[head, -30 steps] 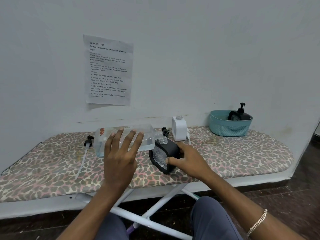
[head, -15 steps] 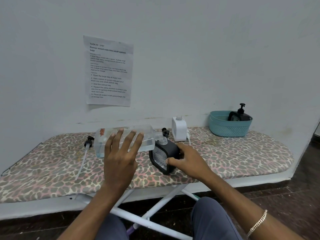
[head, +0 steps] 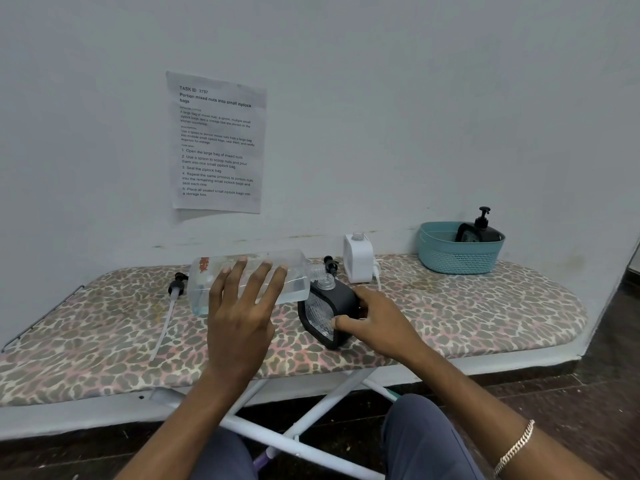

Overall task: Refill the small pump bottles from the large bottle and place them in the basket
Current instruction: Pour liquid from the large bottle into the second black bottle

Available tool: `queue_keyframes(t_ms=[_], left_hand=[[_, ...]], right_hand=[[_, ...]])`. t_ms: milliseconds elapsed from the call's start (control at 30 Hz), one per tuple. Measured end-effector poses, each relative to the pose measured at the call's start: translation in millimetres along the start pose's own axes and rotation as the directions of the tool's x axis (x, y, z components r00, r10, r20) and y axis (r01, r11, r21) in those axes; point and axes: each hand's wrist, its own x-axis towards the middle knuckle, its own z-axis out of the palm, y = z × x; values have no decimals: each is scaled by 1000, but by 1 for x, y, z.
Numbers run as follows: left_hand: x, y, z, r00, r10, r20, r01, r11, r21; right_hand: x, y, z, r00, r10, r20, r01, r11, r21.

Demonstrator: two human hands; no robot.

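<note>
Left hand [head: 239,317] grip round large clear plastic bottle [head: 214,282], neck above small black pump bottle [head: 337,297]; right hand [head: 377,323] grip holds that tilted (to catch pour).

Leopard-print ironing board [head: 485,306] — carrying teal basket [head: 457,259], white bottle [head: 358,261], black bottle [head: 341,299], loose pump [head: 176,287].

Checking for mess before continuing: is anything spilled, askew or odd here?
No spill shows. A loose pump head with its tube lies on the ironing board, left of the large bottle. Oddly, the wall sheet describes portioning mixed nuts, not refilling bottles.
</note>
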Motion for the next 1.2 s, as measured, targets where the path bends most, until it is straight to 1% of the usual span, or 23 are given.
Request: queue_keyframes(t_ms=[1200], left_hand=[[-1,0,0,1000,2,8,-2,1000,-1]], right_hand=[[0,1,0,1000,-5,-1,5,1000,12]])
